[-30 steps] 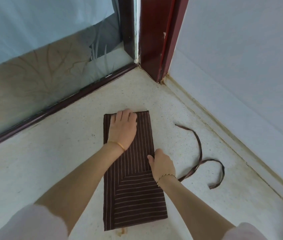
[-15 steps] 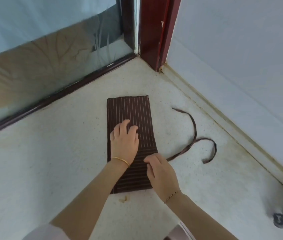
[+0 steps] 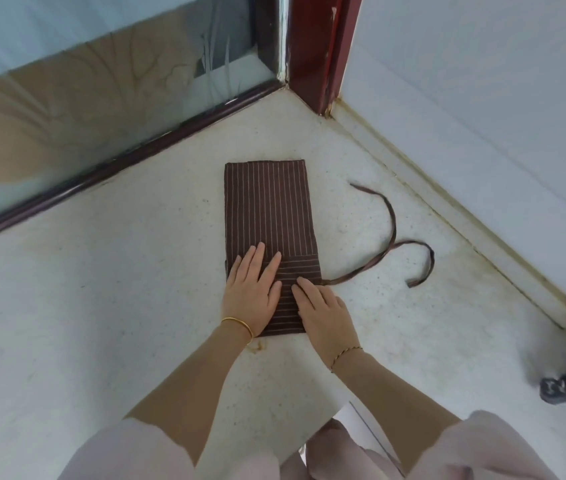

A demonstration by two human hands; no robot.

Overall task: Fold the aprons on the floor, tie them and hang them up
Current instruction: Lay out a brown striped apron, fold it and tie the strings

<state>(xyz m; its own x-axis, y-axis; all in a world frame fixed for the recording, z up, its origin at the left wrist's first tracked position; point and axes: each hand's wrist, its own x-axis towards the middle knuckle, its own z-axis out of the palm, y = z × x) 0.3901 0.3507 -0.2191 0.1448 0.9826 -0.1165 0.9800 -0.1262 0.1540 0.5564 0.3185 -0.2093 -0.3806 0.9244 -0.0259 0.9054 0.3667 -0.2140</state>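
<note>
Item: my left hand point(image 3: 252, 292) and right hand point(image 3: 323, 311), fingers point(image 3: 267, 268) spread flat, gripping nothing, pressed the near end of the folded striped apron point(image 3: 267, 209) on the floor point(image 3: 101, 306). Strap point(image 3: 392, 237) trailed loose to the right. Step: folding; next, I judged, rolling and tying.

The pale speckled floor point(image 3: 101, 306) carries a folded brown striped apron point(image 3: 267, 216), lying flat as a narrow rectangle with its long axis running from 12 to 6 o'clock. From the apron's right edge a brown strap point(image 3: 392, 230) trails loose toward 3 o'clock, curling in loops on the floor. A small brownish stain point(image 3: 257, 348) marks the floor just beyond the apron's 6 o'clock end.
</note>
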